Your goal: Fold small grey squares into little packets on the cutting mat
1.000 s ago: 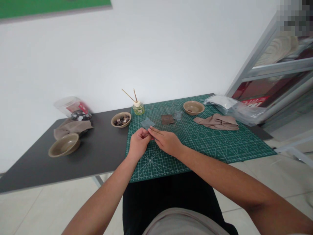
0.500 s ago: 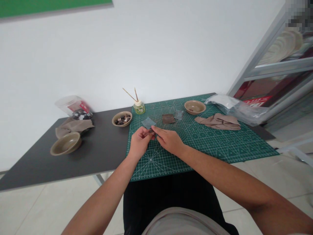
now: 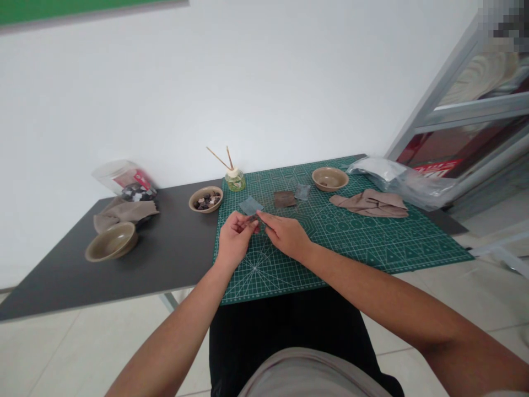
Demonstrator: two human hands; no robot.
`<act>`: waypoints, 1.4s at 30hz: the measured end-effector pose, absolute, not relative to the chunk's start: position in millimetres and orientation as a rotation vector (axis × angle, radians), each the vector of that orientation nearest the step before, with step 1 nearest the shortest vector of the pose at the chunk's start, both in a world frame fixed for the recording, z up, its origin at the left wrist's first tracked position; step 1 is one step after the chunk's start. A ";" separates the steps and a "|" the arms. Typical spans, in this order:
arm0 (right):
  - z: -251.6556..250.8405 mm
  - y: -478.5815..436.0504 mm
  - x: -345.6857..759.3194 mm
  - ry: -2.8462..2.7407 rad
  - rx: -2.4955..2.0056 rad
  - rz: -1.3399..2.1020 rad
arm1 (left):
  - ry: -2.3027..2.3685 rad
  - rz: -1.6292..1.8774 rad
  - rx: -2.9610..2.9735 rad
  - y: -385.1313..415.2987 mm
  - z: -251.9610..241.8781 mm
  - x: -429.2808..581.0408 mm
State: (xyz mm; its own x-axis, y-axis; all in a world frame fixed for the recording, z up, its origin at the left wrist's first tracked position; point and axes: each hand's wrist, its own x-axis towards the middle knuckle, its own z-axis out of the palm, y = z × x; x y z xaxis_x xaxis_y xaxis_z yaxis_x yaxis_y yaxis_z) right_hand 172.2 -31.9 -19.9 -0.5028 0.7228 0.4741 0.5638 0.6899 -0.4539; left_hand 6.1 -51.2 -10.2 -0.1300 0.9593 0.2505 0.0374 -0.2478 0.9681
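My left hand [image 3: 233, 238] is closed, with thumb and fingertips pinched around a small dark piece mostly hidden by the fingers. Against it my right hand [image 3: 286, 236] presses its thumb and fingers, so the two hands meet over the green cutting mat [image 3: 351, 248]. What lies between the fingertips is too small to name. Just beyond the fingertips is a blue-grey square sheet [image 3: 250, 205], flat on the mat. To its right lie a brown square sheet [image 3: 285, 199] and a smaller grey square [image 3: 302, 192].
A bowl of pebbles [image 3: 205, 199] and a reed diffuser [image 3: 235, 180] stand left of the sheets. At right are another bowl [image 3: 330, 179], a brown cloth [image 3: 372, 203] and a plastic bag [image 3: 407, 179]. Far left: a tilted bowl [image 3: 111, 242], a cloth [image 3: 124, 212], a clear container [image 3: 128, 179].
The hands stay joined at the same spot, with only a slight shift of the fingers. The sheets and bowls have not moved.
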 end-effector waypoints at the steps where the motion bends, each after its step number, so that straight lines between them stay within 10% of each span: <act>1: -20.2 -31.4 172.2 -2.225 -0.994 0.319 | 1.212 1.521 1.353 -50.9 -10.2 5.9; 42: -15.6 -35.0 171.3 -2.327 -0.895 0.124 | 1.358 1.398 1.360 -53.6 -9.4 8.1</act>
